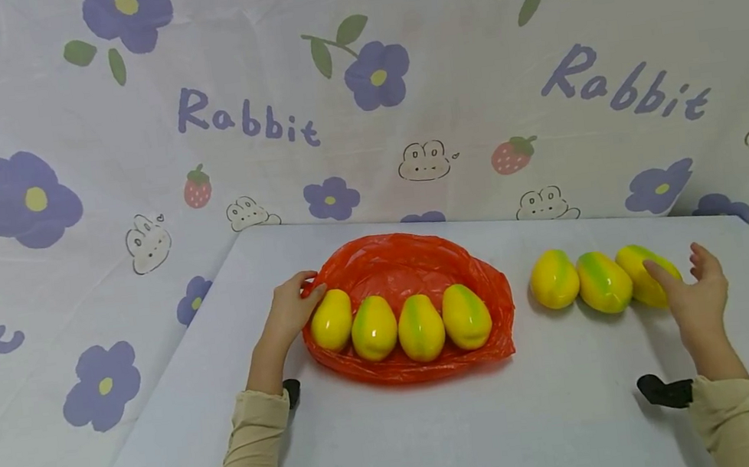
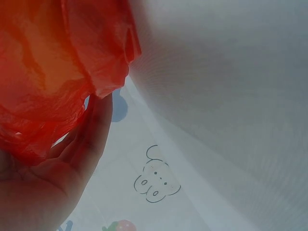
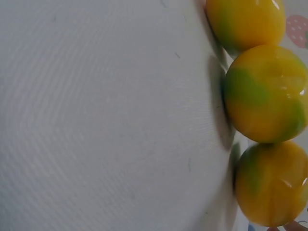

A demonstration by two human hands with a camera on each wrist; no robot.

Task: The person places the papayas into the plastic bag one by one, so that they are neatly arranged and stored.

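Observation:
A red plastic bag (image 1: 412, 256) lies open on the white table, with several glossy yellow, green-striped, papaya-shaped fruits (image 1: 375, 330) in a row inside it. My left hand (image 1: 291, 305) grips the bag's left rim, right beside the leftmost fruit. In the left wrist view the bag's thin film (image 2: 101, 43) hangs over the palm and hides part of the fingers. Three more such fruits (image 1: 604, 282) sit side by side to the right of the bag. At the rightmost fruit (image 1: 641, 274) my right hand (image 1: 699, 297) is held with fingers spread, nothing gripped, its thumb overlapping the fruit in the head view.
The white table (image 1: 466, 431) stretches in front of the bag and between it and the three fruits. A cloth (image 1: 456, 101) printed with flowers and rabbits hangs behind and at the sides. Black straps (image 1: 666, 391) sit at both wrists, by the beige sleeves.

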